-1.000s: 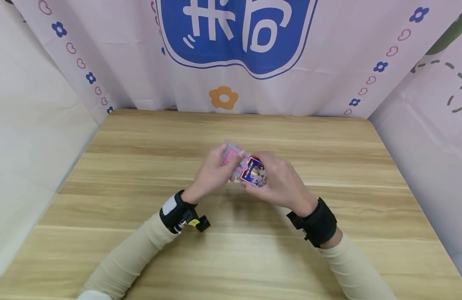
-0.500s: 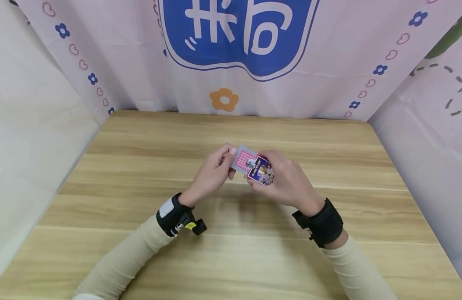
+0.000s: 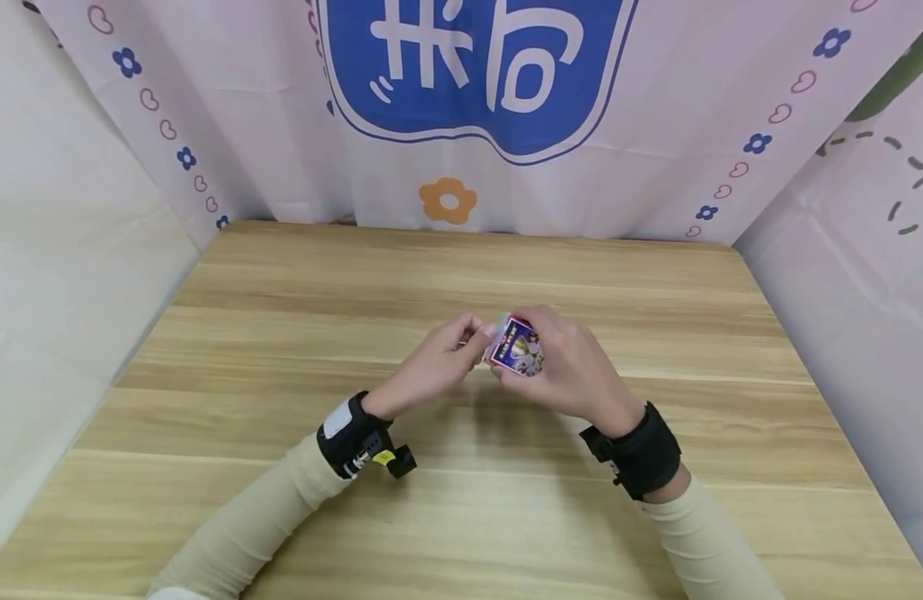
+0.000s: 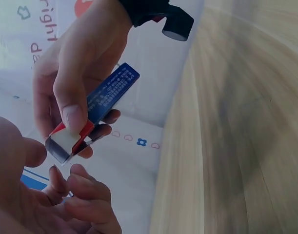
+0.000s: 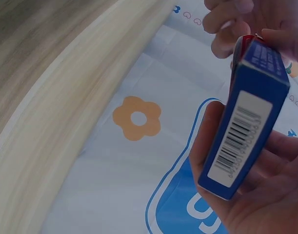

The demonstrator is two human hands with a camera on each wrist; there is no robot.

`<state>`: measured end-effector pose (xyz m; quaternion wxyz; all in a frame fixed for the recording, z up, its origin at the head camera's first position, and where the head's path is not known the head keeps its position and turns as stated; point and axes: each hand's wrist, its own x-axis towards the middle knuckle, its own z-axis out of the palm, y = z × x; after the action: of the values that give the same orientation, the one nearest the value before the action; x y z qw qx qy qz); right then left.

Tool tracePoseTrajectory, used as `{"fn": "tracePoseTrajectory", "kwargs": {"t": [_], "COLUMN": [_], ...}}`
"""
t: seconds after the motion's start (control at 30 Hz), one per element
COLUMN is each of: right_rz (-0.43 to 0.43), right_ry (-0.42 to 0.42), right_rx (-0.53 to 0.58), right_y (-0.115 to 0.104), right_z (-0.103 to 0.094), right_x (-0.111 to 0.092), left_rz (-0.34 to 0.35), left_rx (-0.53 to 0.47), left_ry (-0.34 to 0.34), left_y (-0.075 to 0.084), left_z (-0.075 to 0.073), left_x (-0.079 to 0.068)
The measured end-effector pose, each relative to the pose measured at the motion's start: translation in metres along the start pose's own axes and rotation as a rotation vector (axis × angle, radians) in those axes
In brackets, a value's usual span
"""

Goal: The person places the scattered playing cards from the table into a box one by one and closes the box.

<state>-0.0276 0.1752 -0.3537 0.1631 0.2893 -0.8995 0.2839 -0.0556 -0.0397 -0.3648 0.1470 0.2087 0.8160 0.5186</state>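
Observation:
In the head view my right hand (image 3: 569, 362) grips a small blue-and-red card box (image 3: 523, 347) over the middle of the table, its mouth facing left. A short end of the playing cards (image 4: 66, 140) shows pale at that mouth in the left wrist view. My left hand (image 3: 446, 357) has its thumb and curled fingers at this end, seemingly around the cards' edge; the exact contact is partly hidden. Seen from the right wrist, the box's blue bottom (image 5: 244, 141) bears a barcode label, and a red flap (image 5: 246, 44) stands near the left fingers.
Both hands are above a wood-grain table (image 3: 461, 517). A printed white curtain (image 3: 281, 150) hangs behind the far edge, and pale cloth (image 3: 63, 292) lines the left side. Each wrist wears a black camera band (image 3: 649, 452).
Earlier, much of the pink-checked cards stuck out of the box. My left hand drew back to their outer edge, then moved right, and now most of the cards are inside the box.

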Motion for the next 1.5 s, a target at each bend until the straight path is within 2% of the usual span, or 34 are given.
{"fn": "tracePoseTrajectory", "kwargs": {"t": [0.17, 0.33, 0.47, 0.53, 0.67, 0.77, 0.87, 0.97, 1.03, 1.2, 1.27, 1.4, 1.5], "right_rz": [-0.003, 0.001, 0.020, 0.035, 0.088, 0.165, 0.259, 0.350, 0.394, 0.464, 0.468, 0.432, 0.388], "right_ry": [0.001, 0.008, 0.028, 0.038, 0.103, 0.179, 0.243, 0.291, 0.306, 0.282, 0.302, 0.429, 0.516], "right_rx": [-0.005, -0.004, -0.009, 0.009, 0.080, 0.160, 0.266, 0.393, 0.482, 0.707, 0.778, 0.861, 0.894], "right_y": [0.000, -0.001, -0.001, 0.000, 0.002, 0.000, -0.004, -0.008, -0.010, -0.014, -0.014, -0.014, -0.014], "right_z": [0.000, -0.001, -0.003, -0.005, -0.010, -0.013, -0.014, -0.015, -0.016, -0.013, -0.012, -0.010, -0.009], "right_x": [0.000, -0.001, -0.003, -0.004, -0.005, -0.005, -0.004, -0.002, -0.001, 0.002, 0.003, 0.004, 0.004], "left_rz": [-0.021, 0.012, 0.012, 0.013, 0.064, 0.163, 0.302, 0.421, 0.464, 0.480, 0.476, 0.466, 0.479], "left_rx": [-0.016, -0.009, -0.026, -0.048, -0.134, -0.218, -0.250, -0.200, -0.162, -0.152, -0.160, -0.181, -0.201], "left_ry": [-0.038, -0.092, -0.130, -0.093, 0.050, 0.106, 0.111, 0.132, 0.157, 0.231, 0.266, 0.319, 0.329], "left_y": [-0.001, -0.003, 0.001, 0.004, 0.011, 0.015, 0.017, 0.017, 0.017, 0.016, 0.016, 0.017, 0.018], "left_z": [-0.002, -0.003, -0.002, 0.001, 0.013, 0.025, 0.034, 0.041, 0.044, 0.044, 0.043, 0.039, 0.036], "left_x": [0.000, 0.003, 0.007, 0.008, 0.004, -0.003, -0.007, -0.010, -0.012, -0.016, -0.016, -0.016, -0.016]}}
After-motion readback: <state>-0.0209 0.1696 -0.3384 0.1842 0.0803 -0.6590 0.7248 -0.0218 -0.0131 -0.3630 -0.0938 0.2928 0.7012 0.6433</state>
